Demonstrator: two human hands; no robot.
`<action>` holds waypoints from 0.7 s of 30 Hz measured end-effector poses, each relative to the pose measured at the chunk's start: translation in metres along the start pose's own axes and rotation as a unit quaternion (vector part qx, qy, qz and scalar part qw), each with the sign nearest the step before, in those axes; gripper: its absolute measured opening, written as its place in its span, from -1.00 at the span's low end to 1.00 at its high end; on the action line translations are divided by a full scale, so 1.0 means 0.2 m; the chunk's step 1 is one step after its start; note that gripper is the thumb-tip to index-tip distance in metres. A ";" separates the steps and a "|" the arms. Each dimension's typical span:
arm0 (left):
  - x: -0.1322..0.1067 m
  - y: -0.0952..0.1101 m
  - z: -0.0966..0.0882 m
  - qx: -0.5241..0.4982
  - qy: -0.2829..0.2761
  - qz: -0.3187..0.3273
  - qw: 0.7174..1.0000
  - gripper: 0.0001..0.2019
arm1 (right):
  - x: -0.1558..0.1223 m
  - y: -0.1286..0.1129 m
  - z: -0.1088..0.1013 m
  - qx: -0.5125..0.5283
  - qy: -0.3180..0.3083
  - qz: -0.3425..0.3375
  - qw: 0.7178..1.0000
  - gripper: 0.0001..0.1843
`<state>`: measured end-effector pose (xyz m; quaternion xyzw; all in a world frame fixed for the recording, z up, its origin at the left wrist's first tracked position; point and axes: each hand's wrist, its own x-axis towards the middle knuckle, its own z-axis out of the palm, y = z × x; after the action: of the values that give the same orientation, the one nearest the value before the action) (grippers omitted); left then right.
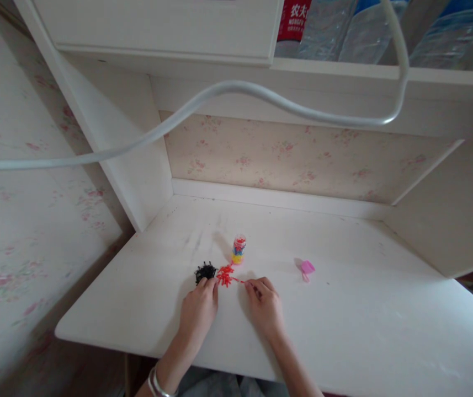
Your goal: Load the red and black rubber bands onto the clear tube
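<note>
On the white desk, a heap of small red strand-like pieces [225, 275] lies beside a heap of similar black pieces [205, 272]. My left hand [198, 311] is closed at the near edge of both heaps, its fingertips touching or close to the red pieces; what it pinches is hidden. To the right, my right hand [266, 307] is closed in a pinch on a thin red strand [239, 280] that stretches toward the red heap. Just behind the heaps a small clear bottle [239, 249] stands upright, with red, blue and yellow contents.
A pink cap-like piece [307, 268] lies on the desk [368, 309] to the right. A white cable [236, 86] crosses in front of the upper view. Above the desk, a shelf [344, 66] holds plastic bottles [368, 33]. Side panels flank the desk.
</note>
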<state>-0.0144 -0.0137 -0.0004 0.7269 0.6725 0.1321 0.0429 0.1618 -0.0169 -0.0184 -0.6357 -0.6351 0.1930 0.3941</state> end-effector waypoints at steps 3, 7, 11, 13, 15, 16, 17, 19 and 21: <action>0.01 0.00 0.00 -0.006 -0.001 0.009 1.000 -0.73 | 0.04 -0.02 -0.04 0.040 0.008 0.020 0.999 -0.65; 0.01 0.01 0.01 0.002 -0.004 0.018 1.000 -0.73 | 0.15 -0.10 -0.16 0.038 0.045 0.001 0.998 -0.65; 0.01 0.03 0.03 0.001 -0.005 0.018 1.000 -0.75 | 0.31 -0.21 -0.29 -0.014 0.061 -0.052 0.997 -0.68; 0.01 0.04 0.03 -0.004 -0.001 0.014 1.000 -0.76 | 0.39 -0.24 -0.32 -0.053 0.053 -0.085 0.994 -0.70; 0.01 0.05 0.04 -0.007 0.007 0.010 1.000 -0.75 | 0.45 -0.27 -0.33 -0.094 0.037 -0.111 0.989 -0.72; 0.00 0.05 0.04 -0.008 0.012 0.011 1.000 -0.75 | 0.48 -0.27 -0.33 -0.114 0.030 -0.120 0.986 -0.73; 0.00 0.05 0.05 -0.010 0.017 0.013 1.000 -0.74 | 0.50 -0.28 -0.33 -0.133 0.024 -0.126 0.983 -0.73; -0.01 0.05 0.05 -0.019 0.024 0.025 0.999 -0.73 | 0.54 -0.30 -0.33 -0.163 0.009 -0.135 0.977 -0.72; -0.02 0.04 0.05 -0.030 0.026 0.039 0.998 -0.73 | 0.56 -0.32 -0.32 -0.186 -0.009 -0.140 0.972 -0.72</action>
<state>-0.0039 -0.0176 -0.0095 0.7471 0.6406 0.1724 0.0420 0.1819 0.0669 0.0977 -0.6007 -0.7461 0.0196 0.2866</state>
